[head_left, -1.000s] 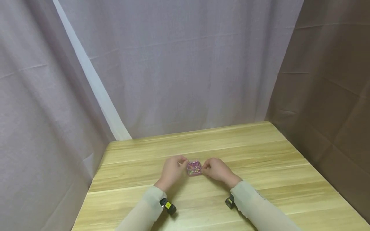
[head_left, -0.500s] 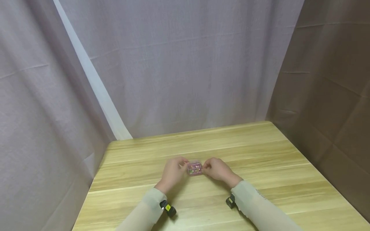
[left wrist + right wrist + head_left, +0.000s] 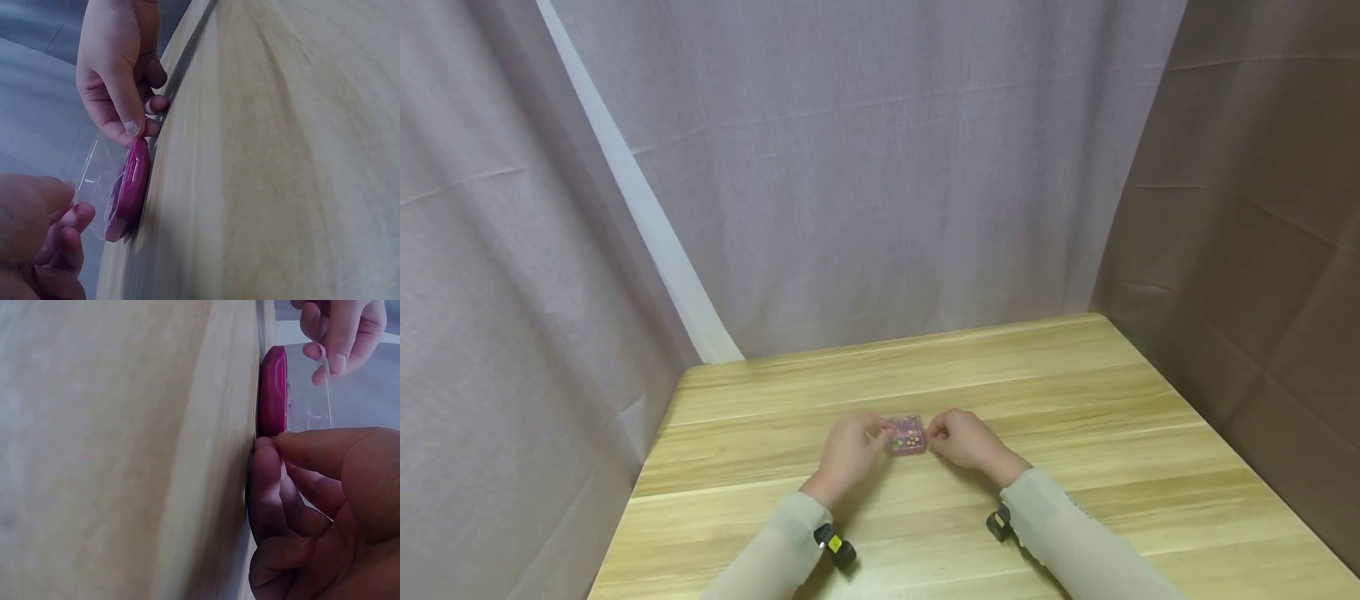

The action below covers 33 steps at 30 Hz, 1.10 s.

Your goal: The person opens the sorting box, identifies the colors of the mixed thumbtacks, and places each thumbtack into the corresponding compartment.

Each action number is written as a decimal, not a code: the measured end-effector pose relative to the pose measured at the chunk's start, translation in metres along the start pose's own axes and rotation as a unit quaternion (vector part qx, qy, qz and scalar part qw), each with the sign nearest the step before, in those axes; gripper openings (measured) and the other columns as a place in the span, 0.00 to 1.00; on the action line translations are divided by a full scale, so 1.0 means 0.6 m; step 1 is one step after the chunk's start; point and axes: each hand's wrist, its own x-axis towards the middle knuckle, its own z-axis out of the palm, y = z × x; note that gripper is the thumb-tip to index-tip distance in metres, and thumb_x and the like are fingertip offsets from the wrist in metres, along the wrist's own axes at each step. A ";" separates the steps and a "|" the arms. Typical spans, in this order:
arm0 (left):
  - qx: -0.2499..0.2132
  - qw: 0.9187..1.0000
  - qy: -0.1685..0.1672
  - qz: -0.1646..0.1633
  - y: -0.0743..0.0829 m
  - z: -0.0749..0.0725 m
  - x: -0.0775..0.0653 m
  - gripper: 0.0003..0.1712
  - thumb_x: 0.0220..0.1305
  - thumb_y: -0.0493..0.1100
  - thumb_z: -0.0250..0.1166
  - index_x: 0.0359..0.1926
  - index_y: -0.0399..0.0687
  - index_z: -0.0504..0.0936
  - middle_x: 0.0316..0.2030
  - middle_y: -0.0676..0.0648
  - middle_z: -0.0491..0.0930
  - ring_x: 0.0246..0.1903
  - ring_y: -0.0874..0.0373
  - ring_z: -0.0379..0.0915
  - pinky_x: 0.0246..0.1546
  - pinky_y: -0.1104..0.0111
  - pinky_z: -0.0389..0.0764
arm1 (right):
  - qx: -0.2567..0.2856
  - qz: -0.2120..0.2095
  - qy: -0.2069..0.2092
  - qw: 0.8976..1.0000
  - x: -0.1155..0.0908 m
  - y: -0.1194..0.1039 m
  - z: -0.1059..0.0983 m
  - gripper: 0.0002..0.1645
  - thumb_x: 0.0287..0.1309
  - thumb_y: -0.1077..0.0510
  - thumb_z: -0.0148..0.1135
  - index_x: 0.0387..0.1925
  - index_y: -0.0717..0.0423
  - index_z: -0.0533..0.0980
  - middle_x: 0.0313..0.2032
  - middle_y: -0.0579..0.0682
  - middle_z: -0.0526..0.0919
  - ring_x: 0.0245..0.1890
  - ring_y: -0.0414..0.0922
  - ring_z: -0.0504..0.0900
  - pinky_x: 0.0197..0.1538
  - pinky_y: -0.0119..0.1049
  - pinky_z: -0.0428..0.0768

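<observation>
A small pink pill box (image 3: 907,437) with a clear lid lies flat on the table, small coloured pills showing in its compartments. My left hand (image 3: 846,448) pinches the lid's edge between thumb and index finger. In the left wrist view the clear lid (image 3: 95,178) stands raised at a slant above the pink base (image 3: 132,187). On the box's other side my right hand (image 3: 967,442) pinches the base's edge with thumb and index finger. The right wrist view shows this grip low beside the base (image 3: 273,394), near the tabletop.
The wood-grain table (image 3: 1045,383) extends around both hands. Grey curtains (image 3: 880,183) hang behind it and on the left, with a brownish one (image 3: 1247,217) on the right. Each wrist carries a small black camera (image 3: 842,552).
The clear lid has swung from the far side of the box to over its compartments, with my left hand moving slightly along. My right hand stays almost still at the base.
</observation>
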 end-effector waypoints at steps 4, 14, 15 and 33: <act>0.012 1.000 -0.007 0.004 0.000 -0.001 -0.004 0.11 0.65 0.49 0.65 0.42 0.51 0.87 0.37 0.53 0.86 0.21 0.66 0.73 0.24 0.68 0.79 | -0.003 -0.004 0.001 1.000 0.000 -0.001 0.000 0.02 0.55 0.58 0.67 0.31 0.47 0.84 0.25 0.40 0.84 0.24 0.39 0.76 0.36 0.40 0.81; 0.033 0.999 -0.007 0.015 -0.013 0.005 -0.008 0.10 0.66 0.48 0.64 0.44 0.52 0.86 0.37 0.53 0.87 0.22 0.69 0.73 0.24 0.71 0.80 | -0.004 -0.010 0.000 1.000 0.002 -0.008 0.000 0.02 0.56 0.59 0.67 0.32 0.49 0.84 0.26 0.40 0.84 0.25 0.38 0.76 0.37 0.42 0.81; 0.034 0.999 -0.008 0.013 -0.015 0.006 -0.007 0.11 0.66 0.49 0.63 0.44 0.52 0.86 0.36 0.54 0.87 0.23 0.69 0.73 0.23 0.71 0.80 | -0.004 -0.010 0.001 1.000 0.003 -0.008 -0.001 0.02 0.56 0.59 0.67 0.32 0.49 0.84 0.26 0.41 0.84 0.25 0.38 0.76 0.37 0.42 0.81; 0.043 0.999 -0.017 0.002 -0.022 0.020 -0.020 0.14 0.65 0.50 0.64 0.49 0.52 0.84 0.36 0.54 0.86 0.29 0.67 0.74 0.30 0.67 0.81 | -0.004 -0.010 -0.005 1.000 0.003 -0.002 0.006 0.03 0.57 0.55 0.67 0.32 0.50 0.84 0.28 0.40 0.85 0.28 0.38 0.77 0.40 0.44 0.82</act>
